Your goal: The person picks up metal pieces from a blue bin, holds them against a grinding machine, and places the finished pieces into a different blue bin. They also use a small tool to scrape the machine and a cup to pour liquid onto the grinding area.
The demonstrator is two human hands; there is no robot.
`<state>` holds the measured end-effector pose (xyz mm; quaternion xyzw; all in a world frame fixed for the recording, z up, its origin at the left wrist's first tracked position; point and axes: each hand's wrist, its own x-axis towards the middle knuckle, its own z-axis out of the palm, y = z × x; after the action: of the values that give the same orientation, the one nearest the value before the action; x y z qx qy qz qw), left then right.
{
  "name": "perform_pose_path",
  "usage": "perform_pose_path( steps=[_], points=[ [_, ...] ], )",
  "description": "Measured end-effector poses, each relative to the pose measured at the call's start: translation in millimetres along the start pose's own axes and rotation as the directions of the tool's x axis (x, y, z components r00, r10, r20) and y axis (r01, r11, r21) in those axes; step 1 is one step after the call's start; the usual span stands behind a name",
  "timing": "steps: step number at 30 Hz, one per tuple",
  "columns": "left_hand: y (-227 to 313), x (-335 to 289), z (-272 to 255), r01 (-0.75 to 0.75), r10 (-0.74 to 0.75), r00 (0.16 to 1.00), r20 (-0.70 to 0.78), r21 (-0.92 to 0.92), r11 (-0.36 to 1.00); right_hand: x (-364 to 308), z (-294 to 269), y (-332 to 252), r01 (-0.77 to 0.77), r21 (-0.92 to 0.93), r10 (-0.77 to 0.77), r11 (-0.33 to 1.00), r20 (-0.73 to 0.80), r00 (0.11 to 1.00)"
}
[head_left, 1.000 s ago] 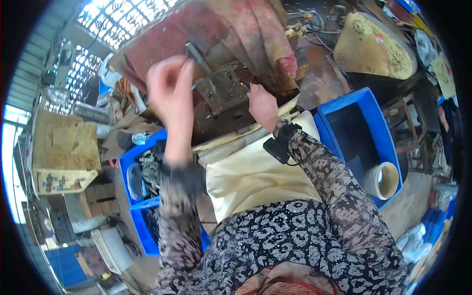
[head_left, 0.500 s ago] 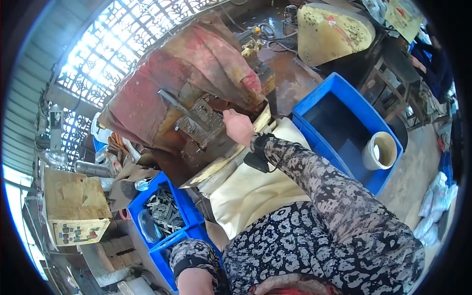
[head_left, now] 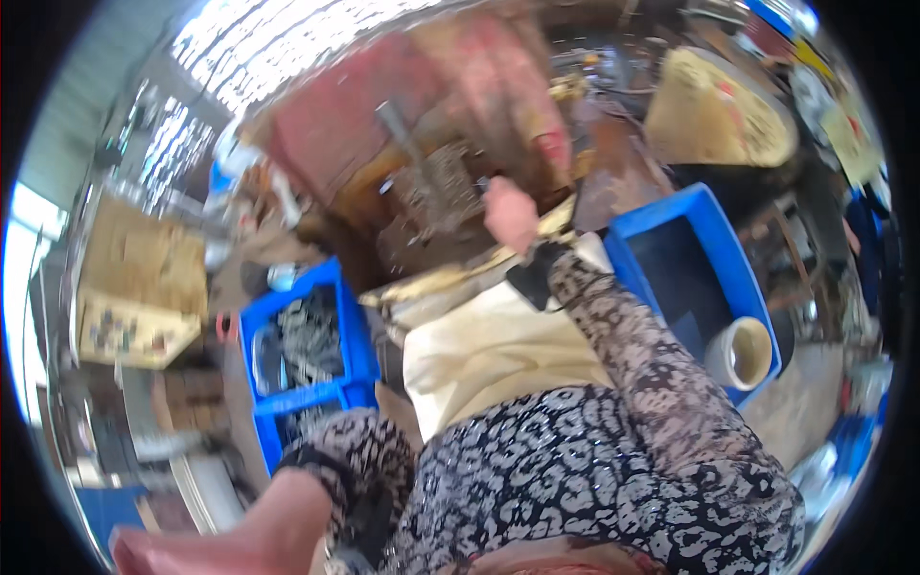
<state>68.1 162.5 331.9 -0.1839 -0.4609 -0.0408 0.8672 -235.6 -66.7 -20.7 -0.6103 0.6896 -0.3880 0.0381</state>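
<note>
My right hand (head_left: 511,216) is at the right side of the muddy machine bed, its fingers curled closed. What they grip, if anything, is hidden. Left of it lies a wet, mud-coated block (head_left: 446,192), with a grey metal bar (head_left: 401,134) slanting above. Behind them hangs a stained red cloth (head_left: 355,105). A cream sheet (head_left: 498,345) drapes from the machine's front edge over my lap. My left hand (head_left: 182,551) is low at the left, partly cut off by the lower edge and smeared by motion; its fingers cannot be made out.
Left of my lap stand blue crates (head_left: 359,331), one holding several dark strip-shaped pieces (head_left: 311,335). A large blue bin (head_left: 709,216) with a dirty white bucket (head_left: 740,353) sits at the right. A worn control box (head_left: 144,278) is far left; a yellowish perforated panel (head_left: 719,110) stands behind the bin.
My left arm has swung outward to the left, bringing the hand into view. The whole view has shifted and turned; my right hand stays by the machine bed, a little farther from the block.
</note>
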Motion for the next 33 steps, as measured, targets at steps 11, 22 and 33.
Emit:
perform_pose_path(
  steps=[11,22,33],
  points=[
    [-97,-240,-90,0.844,-0.948,0.158,-0.276,0.536,-0.016,-5,-60,-42,-0.519,0.678,-0.033,0.520,0.623,0.781],
    [-74,-312,-137,0.941,-0.878,-0.332,-0.344,-0.059,-0.333,-58,-67,-74,-0.617,0.641,-0.143,0.456,0.737,0.660],
    [-45,-320,-116,0.989,-0.943,-0.145,-0.299,-0.013,-0.148,-81,-70,-83,-0.670,0.602,-0.172,0.434,0.785,0.595]
  ],
)
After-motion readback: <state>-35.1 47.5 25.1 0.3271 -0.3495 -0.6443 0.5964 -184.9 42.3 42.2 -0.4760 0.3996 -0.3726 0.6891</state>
